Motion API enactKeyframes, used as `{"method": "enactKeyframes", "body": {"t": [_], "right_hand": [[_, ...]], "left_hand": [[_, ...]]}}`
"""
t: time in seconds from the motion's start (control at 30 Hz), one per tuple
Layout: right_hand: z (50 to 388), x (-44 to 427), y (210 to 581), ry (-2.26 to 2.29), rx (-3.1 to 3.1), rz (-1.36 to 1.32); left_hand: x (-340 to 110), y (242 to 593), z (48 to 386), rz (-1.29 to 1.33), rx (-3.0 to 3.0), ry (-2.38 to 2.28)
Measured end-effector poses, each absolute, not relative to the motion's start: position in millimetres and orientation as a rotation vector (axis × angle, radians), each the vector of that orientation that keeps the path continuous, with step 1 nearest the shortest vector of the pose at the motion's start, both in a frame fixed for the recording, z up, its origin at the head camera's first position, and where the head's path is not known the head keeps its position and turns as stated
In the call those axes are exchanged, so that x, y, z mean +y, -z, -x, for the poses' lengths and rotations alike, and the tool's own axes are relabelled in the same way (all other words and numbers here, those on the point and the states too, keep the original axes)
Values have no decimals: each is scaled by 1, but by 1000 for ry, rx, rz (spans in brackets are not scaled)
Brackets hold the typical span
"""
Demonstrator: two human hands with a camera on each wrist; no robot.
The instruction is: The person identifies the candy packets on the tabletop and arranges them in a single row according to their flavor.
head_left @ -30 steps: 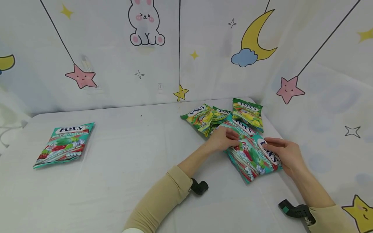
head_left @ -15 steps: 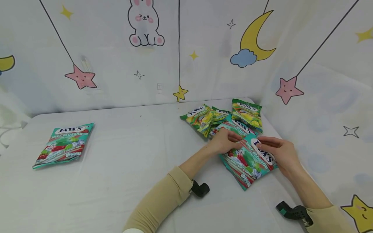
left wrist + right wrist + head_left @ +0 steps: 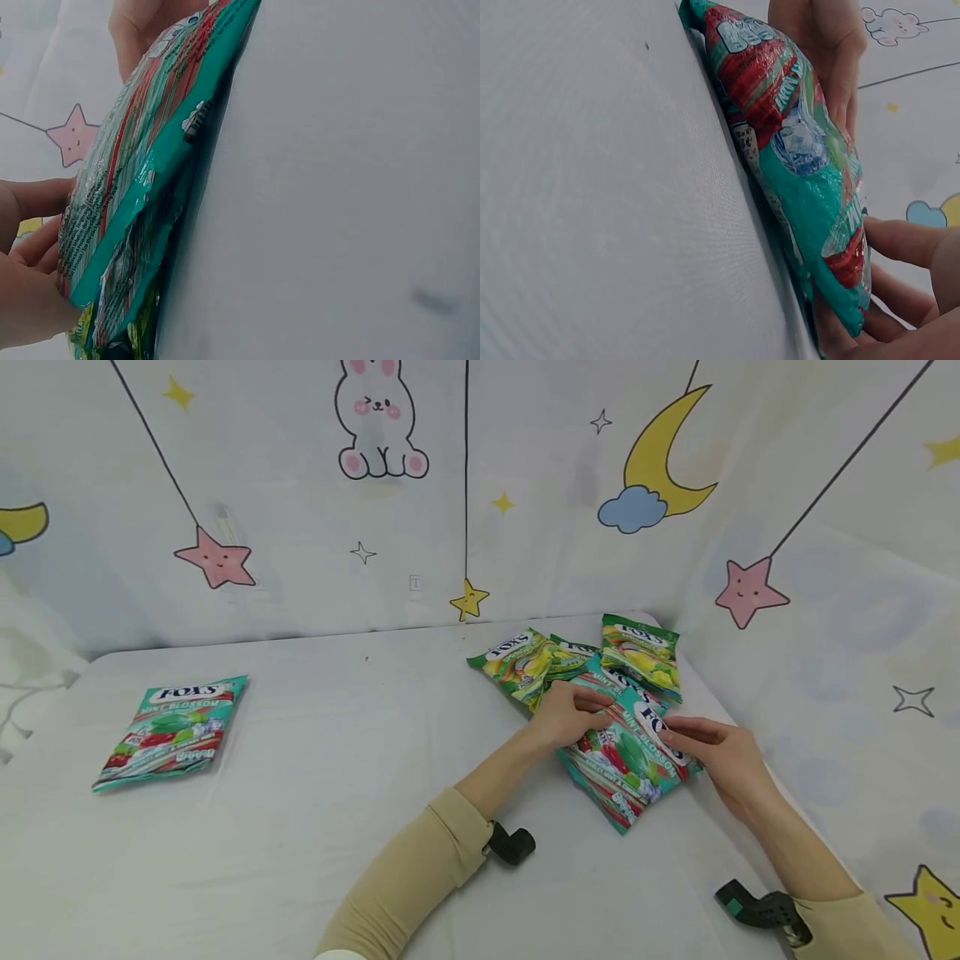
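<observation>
A teal and red mint candy bag (image 3: 633, 764) lies at the right of the table, overlapping a similar teal candy bag (image 3: 597, 675) behind it. My left hand (image 3: 562, 718) holds its left upper edge, the thumb across the printed face. At its right end my right hand (image 3: 726, 767) grips it; the right wrist view has the thumb on the face of the bag (image 3: 802, 180) and fingers under the end. Green and yellow candy bags touch the pile: one at its left (image 3: 517, 662), one partly covered (image 3: 573, 653), one at the back right (image 3: 641, 656).
Another teal mint candy bag (image 3: 174, 727) lies alone at the far left of the white table (image 3: 337, 760). A white cloth wall (image 3: 285, 460) with printed stars, a rabbit and a moon rises behind the table. A similar cloth (image 3: 840, 652) hangs at the right.
Both hands have shifted the front mint candy bag left and back, so it covers more of the teal bag behind it. The far left bag stays put.
</observation>
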State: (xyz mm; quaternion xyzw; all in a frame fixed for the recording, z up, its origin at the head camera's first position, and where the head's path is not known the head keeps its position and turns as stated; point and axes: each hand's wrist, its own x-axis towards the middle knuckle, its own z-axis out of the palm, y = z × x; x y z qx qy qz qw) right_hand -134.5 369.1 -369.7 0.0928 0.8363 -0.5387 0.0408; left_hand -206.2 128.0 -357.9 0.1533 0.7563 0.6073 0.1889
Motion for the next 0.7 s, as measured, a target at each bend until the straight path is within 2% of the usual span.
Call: {"method": "enactKeyframes", "body": {"t": [0.7], "right_hand": [[132,360,373,2068,2235,-309]], "left_hand": [[120,358,210,-247,2056,-1966]]}}
